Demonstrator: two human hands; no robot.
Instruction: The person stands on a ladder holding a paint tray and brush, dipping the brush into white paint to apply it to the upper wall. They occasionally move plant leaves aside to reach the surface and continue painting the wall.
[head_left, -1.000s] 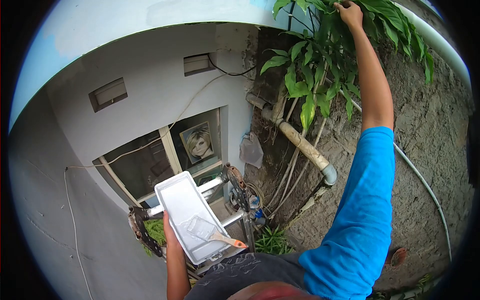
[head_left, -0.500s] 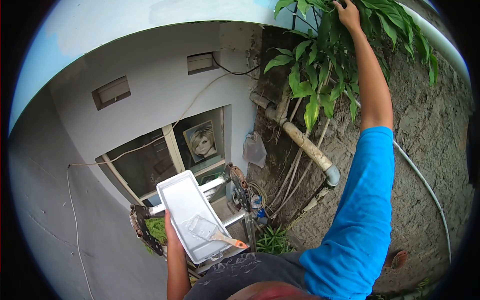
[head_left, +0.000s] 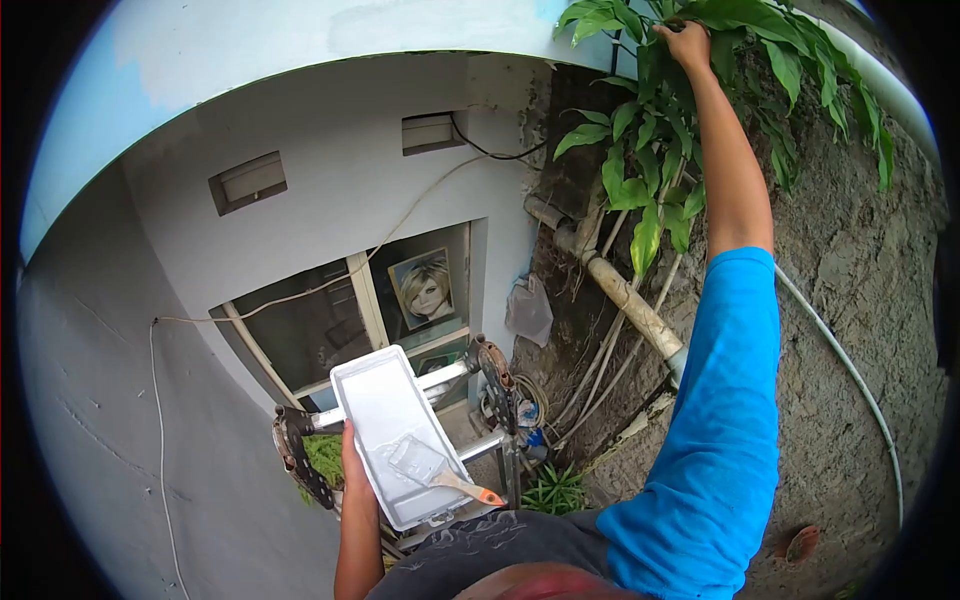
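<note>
My left hand (head_left: pixel 357 470) grips the left edge of a white paint tray (head_left: pixel 378 385), which tilts in front of my chest. White paint covers its inside. A paintbrush (head_left: pixel 455 482) lies in the tray's lower part, bristles coated white, its wooden handle with an orange end sticking out over the right rim. My right arm is stretched up to the leafy plant (head_left: pixel 640 110) at the top. My right hand (head_left: pixel 688 46) is closed among its stems and leaves; the fingertips are partly lost against the foliage.
A metal ladder (head_left: pixel 470 440) stands below the tray. Ahead is a grey wall with a window (head_left: pixel 330 320) and a cable (head_left: pixel 290 292). A light-blue ledge (head_left: pixel 300 35) runs above. An old pipe (head_left: pixel 630 295) and rough wall (head_left: pixel 840 280) lie to the right.
The view has shifted a little, so the wall, window and tray sit further right. My right hand has moved slightly down and left among the leaves. My left hand still holds the tray.
</note>
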